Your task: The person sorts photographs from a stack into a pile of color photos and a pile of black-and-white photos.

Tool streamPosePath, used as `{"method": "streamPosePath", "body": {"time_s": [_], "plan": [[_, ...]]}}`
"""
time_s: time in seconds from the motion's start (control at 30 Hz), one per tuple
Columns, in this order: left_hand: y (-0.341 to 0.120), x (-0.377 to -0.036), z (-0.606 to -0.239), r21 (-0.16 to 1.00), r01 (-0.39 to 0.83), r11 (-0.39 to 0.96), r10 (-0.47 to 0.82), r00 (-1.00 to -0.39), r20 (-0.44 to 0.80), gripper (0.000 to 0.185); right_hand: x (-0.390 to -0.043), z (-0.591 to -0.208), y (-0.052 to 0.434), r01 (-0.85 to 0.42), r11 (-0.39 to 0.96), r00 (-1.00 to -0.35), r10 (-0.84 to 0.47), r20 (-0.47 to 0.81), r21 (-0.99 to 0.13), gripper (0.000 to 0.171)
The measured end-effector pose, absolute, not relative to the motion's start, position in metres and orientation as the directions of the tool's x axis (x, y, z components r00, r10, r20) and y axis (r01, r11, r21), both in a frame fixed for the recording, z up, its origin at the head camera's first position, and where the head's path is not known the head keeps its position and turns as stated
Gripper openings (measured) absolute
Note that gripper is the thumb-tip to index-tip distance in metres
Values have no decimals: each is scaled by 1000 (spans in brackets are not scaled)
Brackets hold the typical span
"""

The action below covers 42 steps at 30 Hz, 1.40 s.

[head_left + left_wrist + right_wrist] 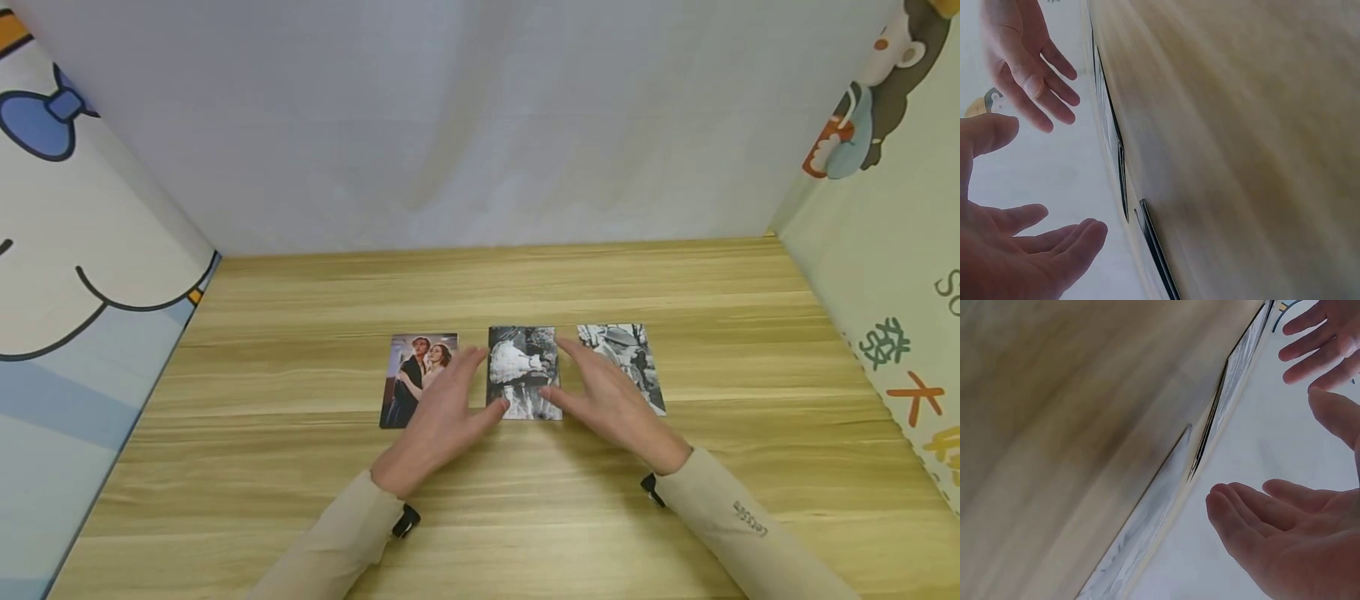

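Note:
Three photos lie in a row on the wooden table (300,467): a colour photo of a couple (408,379), a black-and-white middle photo (522,371) and a black-and-white right photo (626,354). My left hand (453,400) and right hand (600,392) hover with straight fingers on either side of the middle photo, palms facing each other. Neither holds anything. In the left wrist view the left hand (1029,250) is off the table (1241,125), above the photo edges (1121,175). The right wrist view shows the right hand (1285,544) likewise lifted above the photos (1210,431).
A white back wall (480,125) closes the table's far edge. Cartoon-printed panels stand along the left side (82,275) and the right side (885,275). Bare wood lies around the photos and toward me. Beige sleeves (345,542) cover both forearms.

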<state>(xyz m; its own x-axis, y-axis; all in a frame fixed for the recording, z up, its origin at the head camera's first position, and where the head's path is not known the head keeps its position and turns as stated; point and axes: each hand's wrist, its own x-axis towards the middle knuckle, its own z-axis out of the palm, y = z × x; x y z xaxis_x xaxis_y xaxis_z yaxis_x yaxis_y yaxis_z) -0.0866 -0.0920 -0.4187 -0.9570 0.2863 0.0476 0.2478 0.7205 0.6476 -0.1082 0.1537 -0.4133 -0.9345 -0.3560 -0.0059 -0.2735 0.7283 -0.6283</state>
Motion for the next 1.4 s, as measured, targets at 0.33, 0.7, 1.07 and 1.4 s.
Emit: {"method": "streamPosePath", "body": {"time_s": [0.33,0.7,1.07,1.4], "plan": [[-86,-93,-422,644,192,740,293,-955,-51,80,-109,-418,156,-292,740,-926,-378,-15,-606,80],[-80,-97,-424,625,198,755,310,-948,-75,79,-111,-418,155,-253,755,-927,-368,-71,-605,78],[-78,-98,-425,617,219,756,326,-943,-64,76,-111,-417,152,-230,745,-918,-380,-114,-626,76],[-79,-95,-424,631,219,745,332,-941,-66,76,-109,-417,152,-220,735,-921,-372,-111,-642,75]]}}
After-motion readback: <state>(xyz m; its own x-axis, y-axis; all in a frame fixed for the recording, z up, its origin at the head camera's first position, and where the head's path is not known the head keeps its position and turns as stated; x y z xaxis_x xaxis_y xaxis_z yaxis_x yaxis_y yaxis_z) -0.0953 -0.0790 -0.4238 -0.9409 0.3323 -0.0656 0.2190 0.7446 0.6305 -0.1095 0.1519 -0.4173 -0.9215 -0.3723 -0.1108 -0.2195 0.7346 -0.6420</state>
